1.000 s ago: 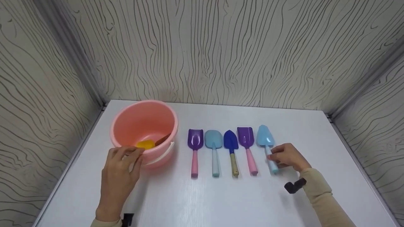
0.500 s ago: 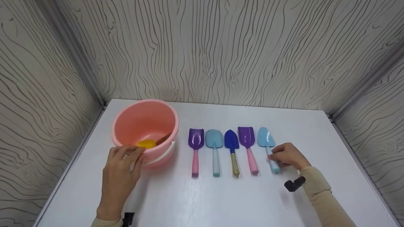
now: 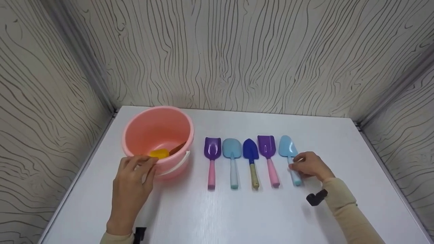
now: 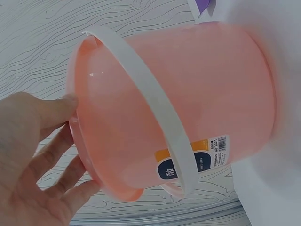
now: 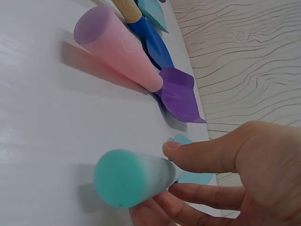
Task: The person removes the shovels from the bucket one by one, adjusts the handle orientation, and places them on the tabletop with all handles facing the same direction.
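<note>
At the left, my left hand (image 3: 132, 183) grips the near rim of a pink bucket (image 3: 156, 130). In the left wrist view the thumb lies on the rim's outside, and the other fingers reach to its far side. Inside the bucket show a yellow piece (image 3: 159, 153) and a brown-orange piece (image 3: 177, 148); the rest of them is hidden. My right hand (image 3: 311, 166) pinches the handle of a light blue toy shovel (image 3: 287, 145), the rightmost in the row. Its turquoise handle end (image 5: 120, 179) sticks out towards the right wrist camera.
Left of that shovel lie a purple shovel (image 3: 267, 146) with pink handle, a dark blue trowel (image 3: 251, 149), a pale blue shovel (image 3: 232, 148) and another purple shovel (image 3: 212, 149). A white bail (image 3: 177, 166) hangs on the bucket. Wood-patterned walls (image 3: 217, 61) enclose the white table (image 3: 217, 217).
The light blue shovel's blade has turned a little under my right hand's hold. My left hand keeps its place on the bucket rim. The head view has shifted slightly.
</note>
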`<state>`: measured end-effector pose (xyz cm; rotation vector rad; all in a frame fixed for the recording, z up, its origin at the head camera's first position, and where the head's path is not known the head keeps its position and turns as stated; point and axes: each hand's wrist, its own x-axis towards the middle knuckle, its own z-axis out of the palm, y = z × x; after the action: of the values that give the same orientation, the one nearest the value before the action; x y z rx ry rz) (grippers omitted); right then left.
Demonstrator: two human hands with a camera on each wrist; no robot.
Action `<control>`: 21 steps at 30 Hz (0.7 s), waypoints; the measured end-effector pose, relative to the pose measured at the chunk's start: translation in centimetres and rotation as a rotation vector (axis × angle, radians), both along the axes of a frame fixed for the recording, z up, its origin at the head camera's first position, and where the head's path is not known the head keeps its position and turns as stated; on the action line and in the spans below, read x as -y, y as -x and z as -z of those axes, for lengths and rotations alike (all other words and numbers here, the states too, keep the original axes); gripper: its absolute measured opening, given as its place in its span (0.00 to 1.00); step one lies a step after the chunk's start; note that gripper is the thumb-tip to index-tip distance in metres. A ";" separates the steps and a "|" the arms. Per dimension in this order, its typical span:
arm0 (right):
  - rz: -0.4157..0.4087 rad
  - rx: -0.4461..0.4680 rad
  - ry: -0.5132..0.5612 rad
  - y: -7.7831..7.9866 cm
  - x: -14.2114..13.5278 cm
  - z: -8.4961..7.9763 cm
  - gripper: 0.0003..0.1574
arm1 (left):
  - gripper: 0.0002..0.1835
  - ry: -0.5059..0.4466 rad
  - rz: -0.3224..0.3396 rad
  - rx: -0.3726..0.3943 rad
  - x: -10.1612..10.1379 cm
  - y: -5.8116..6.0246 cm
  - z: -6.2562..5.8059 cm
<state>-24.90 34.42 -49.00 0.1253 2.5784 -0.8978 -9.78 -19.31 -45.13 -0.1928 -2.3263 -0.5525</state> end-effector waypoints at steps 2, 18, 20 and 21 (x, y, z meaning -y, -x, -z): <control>-0.023 -0.041 -0.053 0.2 0.7 -0.7 0.37 | 0.18 0.007 -0.003 -0.010 0.1 0.0 0.1; -0.349 -0.423 -0.087 1.5 15.8 -11.2 0.22 | 0.20 -0.023 -0.020 -0.065 0.1 -0.1 1.7; -0.391 -0.447 -0.052 1.5 18.5 -12.3 0.20 | 0.20 -0.036 -0.014 -0.059 0.1 -0.1 1.7; -0.413 -0.457 -0.036 1.5 19.8 -12.8 0.19 | 0.20 -0.040 -0.012 -0.057 0.1 -0.1 1.8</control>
<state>-26.41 14.61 -36.15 -0.6511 2.8646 -0.7888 -9.69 -19.43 -46.92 -0.1737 -2.2577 -0.5792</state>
